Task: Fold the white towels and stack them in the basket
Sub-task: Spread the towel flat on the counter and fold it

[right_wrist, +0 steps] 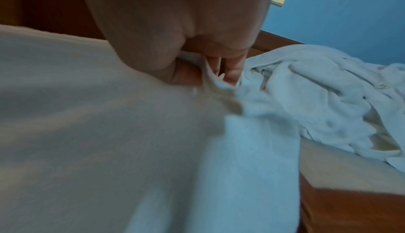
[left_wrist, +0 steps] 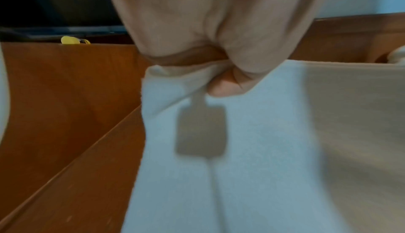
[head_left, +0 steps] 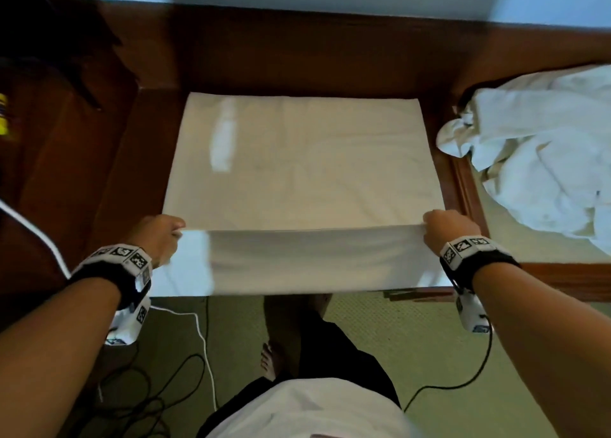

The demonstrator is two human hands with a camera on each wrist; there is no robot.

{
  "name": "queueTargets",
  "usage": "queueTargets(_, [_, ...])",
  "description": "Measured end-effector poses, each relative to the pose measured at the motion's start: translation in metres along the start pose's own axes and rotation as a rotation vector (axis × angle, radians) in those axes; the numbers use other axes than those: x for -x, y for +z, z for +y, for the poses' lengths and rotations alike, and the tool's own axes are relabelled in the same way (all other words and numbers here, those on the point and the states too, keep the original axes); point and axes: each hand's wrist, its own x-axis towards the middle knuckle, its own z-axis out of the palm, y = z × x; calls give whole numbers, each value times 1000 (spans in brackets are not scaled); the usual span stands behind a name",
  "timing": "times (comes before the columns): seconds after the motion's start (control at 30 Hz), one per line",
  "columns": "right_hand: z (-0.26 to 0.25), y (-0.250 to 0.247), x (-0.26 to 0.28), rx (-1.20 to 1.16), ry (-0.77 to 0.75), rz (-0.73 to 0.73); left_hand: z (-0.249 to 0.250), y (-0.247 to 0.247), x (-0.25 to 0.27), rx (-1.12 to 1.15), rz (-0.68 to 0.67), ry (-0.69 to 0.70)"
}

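A white towel (head_left: 304, 166) lies spread flat on the brown wooden surface (head_left: 148, 140), its near part hanging over the front edge. My left hand (head_left: 158, 236) pinches the towel's near left edge; the left wrist view shows my thumb and fingers (left_wrist: 225, 87) curled on the cloth (left_wrist: 252, 150). My right hand (head_left: 446, 229) pinches the near right edge, and the right wrist view has my fingers (right_wrist: 232, 73) closed on the bunched hem (right_wrist: 214, 87). Between both hands the towel's raised edge is stretched taut. No basket is in view.
A crumpled heap of white towels (head_left: 542, 153) (right_wrist: 317, 101) lies on a lighter surface at the right. A dark wooden panel (head_left: 59, 160) stands at the left. Cables (head_left: 205, 345) trail over the green floor by my bare foot (head_left: 269, 361).
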Motion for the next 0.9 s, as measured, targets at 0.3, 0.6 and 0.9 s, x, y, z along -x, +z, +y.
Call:
queueTargets(0.3, [1,-59,-110,-41,-59,148,33,-67,-92,-30,118,13])
queueTargets(0.6, [-9,-49,-195,-86,-82,191,42,-56,-178,-85,165,-23])
queueTargets(0.9, [-41,64,-124,-327,-146,241,47,60,-112,-136,154,110])
